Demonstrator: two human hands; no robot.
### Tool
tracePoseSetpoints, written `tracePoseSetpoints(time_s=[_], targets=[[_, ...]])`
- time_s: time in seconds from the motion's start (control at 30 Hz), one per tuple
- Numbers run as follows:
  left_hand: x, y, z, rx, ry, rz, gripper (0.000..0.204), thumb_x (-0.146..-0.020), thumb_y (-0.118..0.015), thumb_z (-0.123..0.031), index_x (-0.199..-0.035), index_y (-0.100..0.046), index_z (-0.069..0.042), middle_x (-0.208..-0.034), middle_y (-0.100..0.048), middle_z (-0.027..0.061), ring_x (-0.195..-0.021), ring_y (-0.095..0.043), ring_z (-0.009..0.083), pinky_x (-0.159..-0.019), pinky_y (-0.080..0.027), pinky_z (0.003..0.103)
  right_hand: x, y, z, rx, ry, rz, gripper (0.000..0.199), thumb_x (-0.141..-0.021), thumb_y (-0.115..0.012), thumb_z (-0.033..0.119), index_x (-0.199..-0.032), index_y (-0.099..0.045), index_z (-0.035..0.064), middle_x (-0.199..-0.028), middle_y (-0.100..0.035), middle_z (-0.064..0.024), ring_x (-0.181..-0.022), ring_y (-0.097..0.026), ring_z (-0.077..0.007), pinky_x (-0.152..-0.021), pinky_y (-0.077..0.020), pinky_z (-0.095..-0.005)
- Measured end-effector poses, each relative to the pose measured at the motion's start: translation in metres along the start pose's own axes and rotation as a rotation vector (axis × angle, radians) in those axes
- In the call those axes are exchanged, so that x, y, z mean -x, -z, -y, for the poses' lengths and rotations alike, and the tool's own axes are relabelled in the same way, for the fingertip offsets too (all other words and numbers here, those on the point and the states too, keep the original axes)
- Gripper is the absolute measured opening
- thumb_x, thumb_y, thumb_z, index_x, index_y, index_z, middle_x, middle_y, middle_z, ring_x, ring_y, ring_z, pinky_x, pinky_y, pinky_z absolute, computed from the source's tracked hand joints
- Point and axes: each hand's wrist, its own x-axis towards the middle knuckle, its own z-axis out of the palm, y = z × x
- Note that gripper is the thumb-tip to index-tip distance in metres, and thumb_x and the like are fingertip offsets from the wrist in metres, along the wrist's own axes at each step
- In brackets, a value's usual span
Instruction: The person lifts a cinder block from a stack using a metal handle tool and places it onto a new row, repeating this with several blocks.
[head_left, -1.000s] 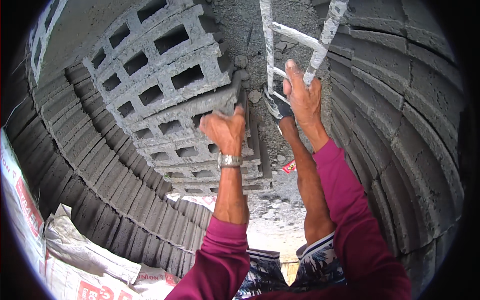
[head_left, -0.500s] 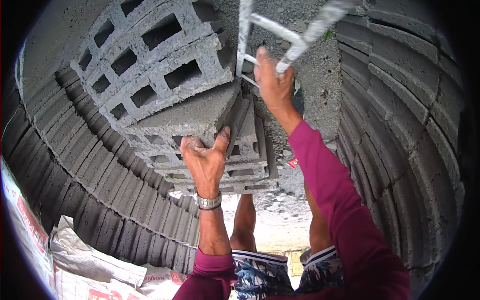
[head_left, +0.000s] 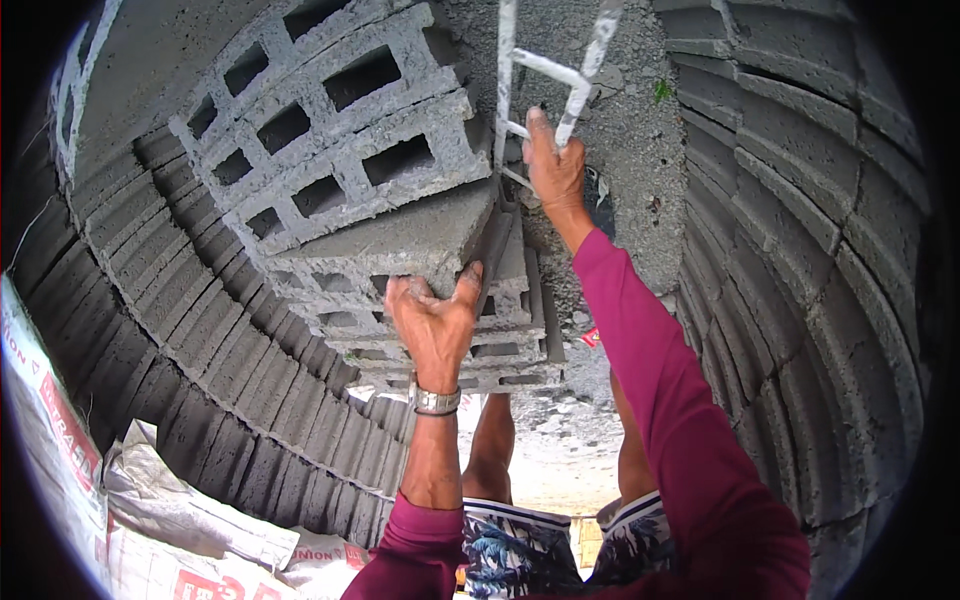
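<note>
Fingers (head_left: 405,291) of the left hand (head_left: 437,325), half spread, clasped the near right corner of a hollow concrete block (head_left: 385,235); it lay right under them along the near edge of the block stack (head_left: 518,335), long axis running leftward. Farther ahead, the right hand (head_left: 556,180) was closed around a white metal frame (head_left: 550,68). Well apart leftward, white sacks (head_left: 190,508) bore red printed lettering.

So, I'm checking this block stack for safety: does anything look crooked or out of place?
Yes. The hollow block at the left hand sits askew, its front edge angled away from the blocks beyond it. Also, a small red wrapper lies on the ground, like litter.
</note>
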Motion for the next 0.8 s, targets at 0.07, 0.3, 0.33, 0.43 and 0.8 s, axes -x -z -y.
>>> tracePoseSetpoints(time_s=[0.07,0.3,0.33,0.43,0.8], targets=[[-0.008,-0.005,-0.005,-0.057,-0.003,0.039,0.052,-0.069,-0.084,-0.038,-0.074,-0.063,0.009,-0.087,-0.063,0.0243,-0.093,-0.054,0.0427,-0.092,-0.039,0.052,0.005,0.006,0.022,-0.202,-0.136,-0.029,0.042,-0.095,-0.063,0.043,-0.086,-0.067,0.0019,-0.069,-0.058,0.0006,-0.055,-0.047,-0.0064,-0.049,-0.0369,-0.0239],[-0.015,0.025,-0.062,-0.099,-0.286,0.141,0.054,-0.08,-0.077,-0.041,-0.11,-0.07,0.003,-0.107,-0.07,0.0223,-0.11,-0.06,0.0389,-0.097,-0.046,0.045,0.003,0.089,0.089,-0.083,-0.085,-0.033,0.04,-0.097,-0.063,0.035,-0.081,-0.067,-0.0011,-0.07,-0.055,0.0028,-0.063,-0.046,-0.0067,-0.057,-0.0377,-0.0253],[-0.022,0.03,-0.076,-0.088,-0.353,-0.023,0.053,-0.081,-0.076,-0.041,-0.11,-0.071,0.003,-0.105,-0.07,0.0231,-0.106,-0.062,0.0388,-0.095,-0.047,0.044,0.001,0.098,0.091,-0.061,-0.071,-0.024,0.039,-0.097,-0.063,0.035,-0.082,-0.067,-0.0014,-0.07,-0.054,0.003,-0.063,-0.046,-0.0067,-0.056,-0.0376,-0.0251],[-0.061,0.018,-0.098,-0.224,-0.326,-0.161,0.057,-0.076,-0.077,-0.045,-0.103,-0.071,0.005,-0.102,-0.068,0.0285,-0.105,-0.062,0.0421,-0.099,-0.041,0.05,0.001,0.095,0.099,-0.053,-0.067,-0.038,0.038,-0.097,-0.063,0.034,-0.083,-0.067,-0.0013,-0.069,-0.051,0.003,-0.062,-0.044,-0.0058,-0.055,-0.0362,-0.025],[-0.107,-0.038,-0.088,-0.244,-0.086,-0.214,0.053,-0.066,-0.081,-0.045,-0.064,-0.064,0.005,-0.074,-0.064,0.0252,-0.083,-0.061,0.0397,-0.091,-0.043,0.047,-0.01,0.047,0.108,-0.167,-0.035,-0.03,0.053,-0.096,-0.059,0.043,-0.061,-0.055,0.0045,-0.055,-0.048,0.0009,-0.052,-0.043,-0.0099,-0.052,-0.0327,-0.0298]])
